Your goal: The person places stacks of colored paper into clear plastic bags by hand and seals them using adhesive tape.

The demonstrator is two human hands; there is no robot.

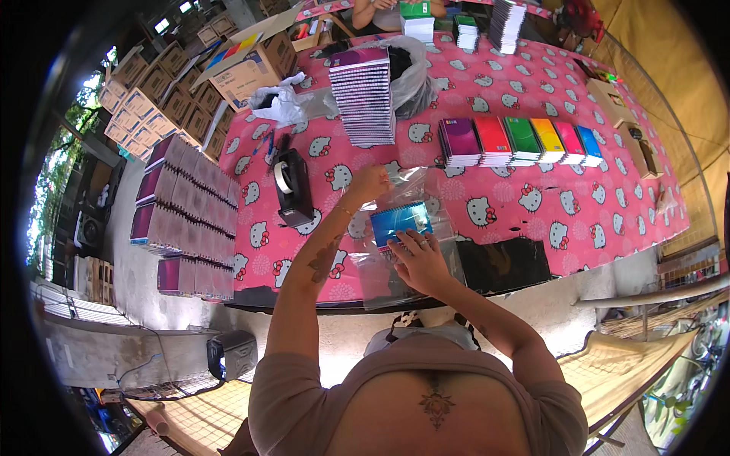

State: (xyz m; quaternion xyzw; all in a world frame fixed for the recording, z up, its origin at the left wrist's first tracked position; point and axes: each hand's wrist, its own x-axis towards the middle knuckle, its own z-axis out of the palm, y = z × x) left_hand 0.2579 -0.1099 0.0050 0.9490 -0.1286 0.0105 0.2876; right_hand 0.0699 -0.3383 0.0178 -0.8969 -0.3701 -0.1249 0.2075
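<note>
A blue spiral notebook (394,219) lies on a clear plastic bag (378,283) near the front edge of the table, directly before me. My left hand (370,183) is just beyond the notebook's upper left corner, fingers closed on the far part of the plastic. My right hand (420,260) rests over the notebook's lower right part with fingers stretched out flat. Whether the notebook is inside the bag or only on top of it cannot be made out through the glare.
A tape dispenser (291,186) stands left of my left forearm. Beyond are a tall notebook stack (360,102) and a row of coloured notebook piles (522,140). More notebooks (182,213) are stacked along the left edge. A person's hands (384,6) show across the table.
</note>
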